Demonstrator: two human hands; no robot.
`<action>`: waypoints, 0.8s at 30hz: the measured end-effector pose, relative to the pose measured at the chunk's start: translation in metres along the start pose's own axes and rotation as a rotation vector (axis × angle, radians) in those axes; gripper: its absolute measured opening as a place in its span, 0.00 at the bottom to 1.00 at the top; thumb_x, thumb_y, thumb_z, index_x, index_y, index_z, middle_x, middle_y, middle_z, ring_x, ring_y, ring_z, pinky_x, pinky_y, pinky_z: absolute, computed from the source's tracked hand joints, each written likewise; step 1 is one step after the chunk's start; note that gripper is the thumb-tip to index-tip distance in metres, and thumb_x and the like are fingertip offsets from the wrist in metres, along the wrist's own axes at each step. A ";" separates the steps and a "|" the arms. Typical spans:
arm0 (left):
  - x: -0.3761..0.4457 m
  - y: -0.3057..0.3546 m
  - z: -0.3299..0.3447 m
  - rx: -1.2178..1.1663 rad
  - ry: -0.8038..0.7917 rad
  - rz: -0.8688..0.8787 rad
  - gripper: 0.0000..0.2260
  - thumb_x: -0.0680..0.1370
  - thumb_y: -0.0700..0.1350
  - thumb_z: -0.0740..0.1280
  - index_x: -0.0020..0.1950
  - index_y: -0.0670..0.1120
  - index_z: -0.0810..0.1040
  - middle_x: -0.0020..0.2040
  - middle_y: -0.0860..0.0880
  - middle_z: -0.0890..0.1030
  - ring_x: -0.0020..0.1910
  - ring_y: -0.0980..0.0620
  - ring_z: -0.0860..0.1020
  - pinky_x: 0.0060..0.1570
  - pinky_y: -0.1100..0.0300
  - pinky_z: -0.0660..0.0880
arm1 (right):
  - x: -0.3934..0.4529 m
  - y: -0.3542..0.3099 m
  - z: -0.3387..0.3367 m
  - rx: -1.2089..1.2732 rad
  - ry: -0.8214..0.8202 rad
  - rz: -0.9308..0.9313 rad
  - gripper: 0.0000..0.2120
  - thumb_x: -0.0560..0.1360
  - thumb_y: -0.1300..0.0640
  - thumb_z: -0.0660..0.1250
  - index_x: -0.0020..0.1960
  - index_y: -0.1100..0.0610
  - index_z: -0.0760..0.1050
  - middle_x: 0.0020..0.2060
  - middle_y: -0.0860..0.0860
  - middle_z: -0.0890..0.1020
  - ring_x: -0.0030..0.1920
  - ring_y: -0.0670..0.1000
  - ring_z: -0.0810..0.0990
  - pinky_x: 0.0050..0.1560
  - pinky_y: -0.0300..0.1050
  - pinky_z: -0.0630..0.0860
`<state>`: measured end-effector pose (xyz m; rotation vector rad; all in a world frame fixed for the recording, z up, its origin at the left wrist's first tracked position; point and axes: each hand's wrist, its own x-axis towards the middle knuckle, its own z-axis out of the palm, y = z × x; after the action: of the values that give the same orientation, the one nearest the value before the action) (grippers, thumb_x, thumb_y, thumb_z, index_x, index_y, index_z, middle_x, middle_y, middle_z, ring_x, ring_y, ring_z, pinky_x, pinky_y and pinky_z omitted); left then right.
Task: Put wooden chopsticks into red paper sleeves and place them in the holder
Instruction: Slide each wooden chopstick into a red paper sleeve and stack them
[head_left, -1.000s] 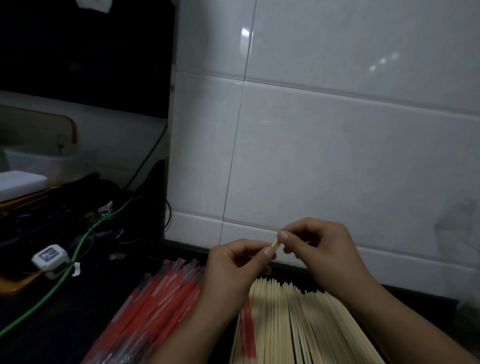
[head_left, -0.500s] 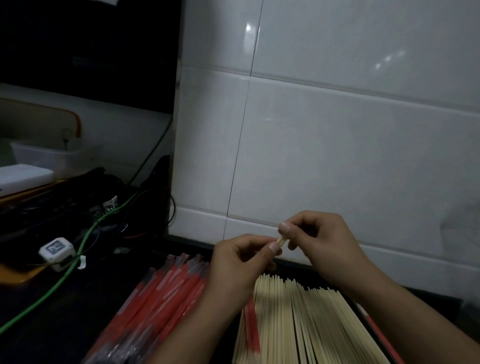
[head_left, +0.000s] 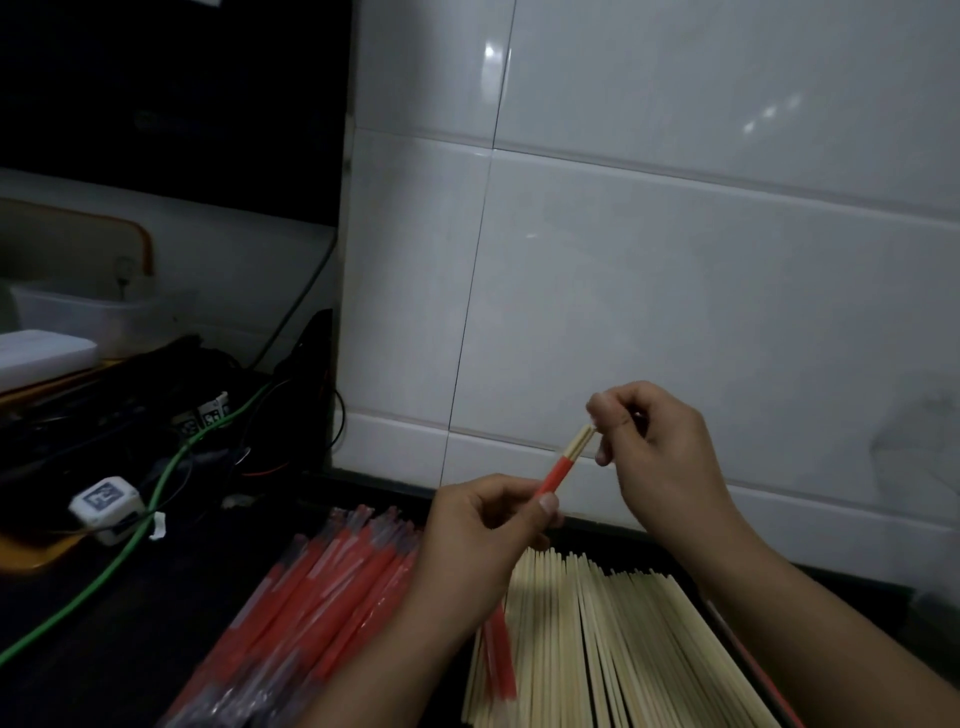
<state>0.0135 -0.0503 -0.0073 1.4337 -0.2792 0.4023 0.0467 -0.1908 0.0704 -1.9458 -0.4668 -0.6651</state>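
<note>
At the far left, on a dark counter, a white slab-like object (head_left: 44, 358) lies on an orange tray edge, with a translucent plastic tub (head_left: 93, 317) behind it. A small white device bearing a QR-style label (head_left: 106, 501) sits nearer, with a green cable (head_left: 130, 540) running diagonally past it toward the lower left. Tangled black and red wires occupy the corner beside the tiled wall (head_left: 675, 286).

Moving right, a bundle of red paper sleeves (head_left: 322, 597) in clear wrapping lies flat on the counter, fanning toward the wall. Just beside it, to the right, a wide stack of bare wooden chopsticks (head_left: 597, 644) lies flat, ends pointing at the wall.

Above these two piles, the left hand (head_left: 483, 540) is curled around a red sleeve (head_left: 553, 475), thumb and forefinger pinching it near its upper end; the lower portion of the sleeve shows below the hand, over the chopstick stack. A pair of chopsticks (head_left: 581, 441) protrudes from the top of that sleeve, tilted up and to the right. The right hand (head_left: 660, 452) pinches the exposed wooden tip between thumb and fingers, remaining fingers curled. The sleeved pair is held in the air, clear of both piles. Lighting is dim; finer detail is not legible.
</note>
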 end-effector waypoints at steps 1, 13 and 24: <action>0.000 0.000 0.000 -0.010 0.003 -0.006 0.04 0.77 0.39 0.70 0.49 0.43 0.84 0.40 0.46 0.86 0.40 0.51 0.84 0.42 0.63 0.80 | 0.000 -0.002 -0.002 0.062 -0.015 0.070 0.09 0.80 0.52 0.63 0.45 0.54 0.79 0.36 0.49 0.81 0.32 0.42 0.78 0.34 0.35 0.71; 0.002 -0.008 0.000 0.101 -0.072 -0.108 0.07 0.79 0.44 0.69 0.48 0.42 0.84 0.39 0.47 0.86 0.37 0.55 0.83 0.39 0.67 0.78 | 0.005 0.005 -0.018 0.312 0.099 0.289 0.07 0.73 0.59 0.72 0.37 0.59 0.84 0.34 0.55 0.82 0.36 0.51 0.78 0.34 0.45 0.69; -0.004 -0.016 0.011 0.209 -0.181 -0.148 0.12 0.77 0.53 0.68 0.47 0.46 0.84 0.37 0.48 0.86 0.36 0.53 0.83 0.41 0.61 0.76 | -0.030 0.033 -0.006 0.306 -0.172 0.451 0.10 0.79 0.55 0.65 0.49 0.60 0.81 0.36 0.52 0.84 0.32 0.43 0.80 0.29 0.35 0.70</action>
<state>0.0176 -0.0632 -0.0223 1.6881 -0.2805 0.1845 0.0411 -0.2116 0.0310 -1.7372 -0.2038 -0.1284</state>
